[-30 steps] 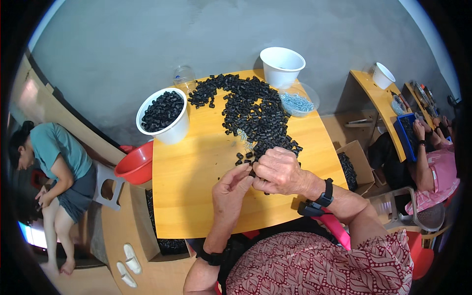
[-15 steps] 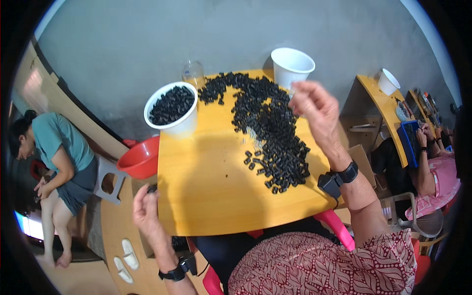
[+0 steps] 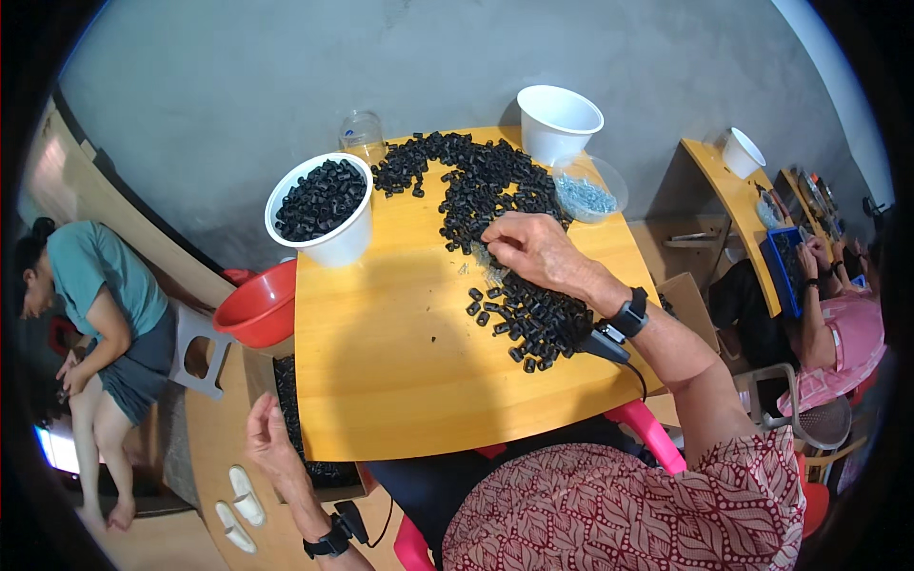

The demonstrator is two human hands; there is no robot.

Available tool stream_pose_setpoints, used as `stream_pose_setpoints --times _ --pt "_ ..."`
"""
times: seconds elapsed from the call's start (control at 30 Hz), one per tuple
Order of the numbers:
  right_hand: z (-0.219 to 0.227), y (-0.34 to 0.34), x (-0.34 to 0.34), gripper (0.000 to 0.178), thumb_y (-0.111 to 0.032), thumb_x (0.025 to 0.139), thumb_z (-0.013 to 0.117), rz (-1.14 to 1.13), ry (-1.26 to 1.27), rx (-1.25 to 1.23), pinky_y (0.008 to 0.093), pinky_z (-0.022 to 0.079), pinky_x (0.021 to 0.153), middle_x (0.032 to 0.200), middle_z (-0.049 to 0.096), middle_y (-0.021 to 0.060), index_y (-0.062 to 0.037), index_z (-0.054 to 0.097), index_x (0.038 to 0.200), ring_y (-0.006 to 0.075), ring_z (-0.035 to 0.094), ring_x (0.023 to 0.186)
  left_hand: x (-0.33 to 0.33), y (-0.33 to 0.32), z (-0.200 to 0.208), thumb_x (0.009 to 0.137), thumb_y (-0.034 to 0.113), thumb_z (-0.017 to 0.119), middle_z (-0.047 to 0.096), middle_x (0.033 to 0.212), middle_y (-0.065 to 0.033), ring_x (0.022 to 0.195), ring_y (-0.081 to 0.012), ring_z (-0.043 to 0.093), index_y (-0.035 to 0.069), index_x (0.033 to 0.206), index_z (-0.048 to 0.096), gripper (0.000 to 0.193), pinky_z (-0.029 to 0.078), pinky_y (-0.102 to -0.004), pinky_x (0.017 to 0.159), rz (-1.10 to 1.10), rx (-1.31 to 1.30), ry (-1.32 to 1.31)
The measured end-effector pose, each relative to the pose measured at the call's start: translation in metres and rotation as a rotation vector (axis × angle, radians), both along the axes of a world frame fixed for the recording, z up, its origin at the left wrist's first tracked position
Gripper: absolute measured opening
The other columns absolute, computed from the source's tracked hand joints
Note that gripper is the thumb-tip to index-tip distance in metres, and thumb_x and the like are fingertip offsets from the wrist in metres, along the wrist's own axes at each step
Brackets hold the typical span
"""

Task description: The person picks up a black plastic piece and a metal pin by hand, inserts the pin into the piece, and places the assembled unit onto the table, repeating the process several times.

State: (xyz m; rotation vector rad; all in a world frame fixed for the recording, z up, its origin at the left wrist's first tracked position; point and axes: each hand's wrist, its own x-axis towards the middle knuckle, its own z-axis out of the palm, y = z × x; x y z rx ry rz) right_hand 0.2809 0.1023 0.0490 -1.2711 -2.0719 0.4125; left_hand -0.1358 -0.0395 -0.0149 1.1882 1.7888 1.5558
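A heap of small black plastic parts (image 3: 495, 190) spreads over the far and right side of the yellow table (image 3: 381, 400). My right hand (image 3: 543, 249) is low over the heap, beside a patch of tiny clear or silvery bits (image 3: 487, 265). Its fingers are bent together, and whatever is between them is hidden. Off the table's left edge is my left hand (image 3: 272, 440), fingers loosely apart with no part visible in them. Next to it a cardboard box (image 3: 259, 373) holds more black parts. A white tub (image 3: 335, 249) at the far left is full of them.
At the far right stand an empty white tub (image 3: 562, 133) and a clear bowl (image 3: 609, 211) of small silvery pieces. A clear jar (image 3: 363, 135) is at the back. A red basin (image 3: 257, 309) sits left of the table. People sit at both sides.
My right hand has come down and left from near the clear bowl to the heap. The black part in my left hand is no longer visible, and its fingers have loosened.
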Motion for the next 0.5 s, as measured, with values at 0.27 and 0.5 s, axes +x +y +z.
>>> stream_pose_setpoints --times 0.27,0.5 --pt "-0.025 0.043 -0.030 0.010 -0.010 0.082 0.062 0.076 -0.359 0.145 0.0449 0.055 0.072 0.086 0.064 0.0122 -0.0032 0.068 0.086 0.0325 0.066 0.085 0.095 0.013 0.035 0.095 -0.001 0.059 0.070 0.097 -0.0055 0.093 -0.0123 0.065 -0.003 0.108 0.069 0.017 0.050 -0.0250 0.087 -0.360 -0.067 -0.134" --pt "-0.039 0.055 -0.038 0.010 -0.010 0.080 0.064 0.137 -0.529 0.195 0.0420 0.055 0.080 0.091 0.064 0.0102 -0.0043 0.069 0.086 0.0301 0.065 0.094 0.116 0.023 0.032 0.096 0.003 0.060 0.071 0.101 -0.0076 0.097 -0.0136 0.064 -0.004 0.110 0.069 0.018 0.049 -0.0262 0.090 -0.463 -0.152 -0.310"
